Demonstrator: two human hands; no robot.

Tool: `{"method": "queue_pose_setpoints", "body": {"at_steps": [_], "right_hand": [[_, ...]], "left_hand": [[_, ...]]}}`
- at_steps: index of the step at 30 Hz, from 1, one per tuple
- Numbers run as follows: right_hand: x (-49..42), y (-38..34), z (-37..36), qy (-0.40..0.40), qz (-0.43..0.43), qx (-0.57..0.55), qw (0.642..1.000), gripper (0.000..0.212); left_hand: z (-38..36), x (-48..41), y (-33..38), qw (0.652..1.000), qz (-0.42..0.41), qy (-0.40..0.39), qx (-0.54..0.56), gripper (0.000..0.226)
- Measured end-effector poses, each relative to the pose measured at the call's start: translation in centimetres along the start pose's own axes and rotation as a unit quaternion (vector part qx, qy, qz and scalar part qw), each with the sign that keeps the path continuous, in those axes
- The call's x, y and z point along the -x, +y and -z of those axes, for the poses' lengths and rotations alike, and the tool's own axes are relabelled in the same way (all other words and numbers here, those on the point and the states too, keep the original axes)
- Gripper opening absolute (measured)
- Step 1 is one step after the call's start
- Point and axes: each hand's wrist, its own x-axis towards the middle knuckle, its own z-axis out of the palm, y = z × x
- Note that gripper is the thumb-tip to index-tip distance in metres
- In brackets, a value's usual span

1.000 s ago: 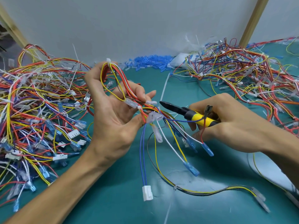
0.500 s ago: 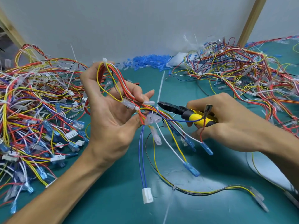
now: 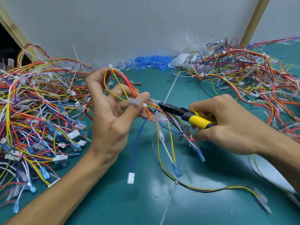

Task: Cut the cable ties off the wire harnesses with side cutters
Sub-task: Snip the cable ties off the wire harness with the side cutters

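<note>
My left hand [image 3: 112,114] holds a wire harness [image 3: 123,83] of red, yellow and blue wires, looped up over the fingers and pinched between thumb and fingertips. A white cable tie [image 3: 170,89] sticks up from the bundle near the pinch. My right hand [image 3: 230,122] grips the yellow-and-black side cutters [image 3: 186,113]. Their black jaws point left and touch the bundle just right of my left fingertips. Loose ends with white and blue connectors hang down onto the green mat [image 3: 129,200].
A big tangle of harnesses [image 3: 35,114] covers the left of the mat, another pile [image 3: 246,75] the right back. Loose blue terminal sleeves [image 3: 151,62] lie along the grey back wall. A black-and-yellow lead [image 3: 211,189] trails across the near mat.
The cutter jaws moved left, closer to my left fingertips and into the bundle. My left fingers shifted their pinch on the wires. The dangling ends swung slightly.
</note>
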Motion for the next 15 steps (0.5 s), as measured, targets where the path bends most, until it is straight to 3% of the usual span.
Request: {"method": "queue_pose_setpoints", "body": {"at_steps": [5,8,10,13,15], "right_hand": [[0.0,-0.1,-0.4,0.040,-0.017,0.020,0.999,0.027],[-0.3,0.0,-0.6,0.059,-0.037,0.007,0.998,0.027],[-0.3,0.1,-0.5,0.072,-0.046,0.007,0.996,0.026],[-0.3,0.4,-0.5,0.087,-0.055,0.024,0.994,0.021],[-0.3,0.4,-0.6,0.087,-0.058,0.029,0.994,0.018]], "left_hand": [[0.4,-0.3,-0.5,0.996,0.058,0.054,-0.051,0.063],[1.1,-0.4,-1.0,0.991,0.053,0.083,-0.091,0.069],[1.6,-0.8,-1.1,0.986,0.042,0.129,-0.097,0.060],[2.2,-1.0,-0.4,0.973,-0.060,0.159,-0.157,0.034],[2.1,-0.3,0.2,0.959,-0.139,0.087,-0.231,0.028]]}}
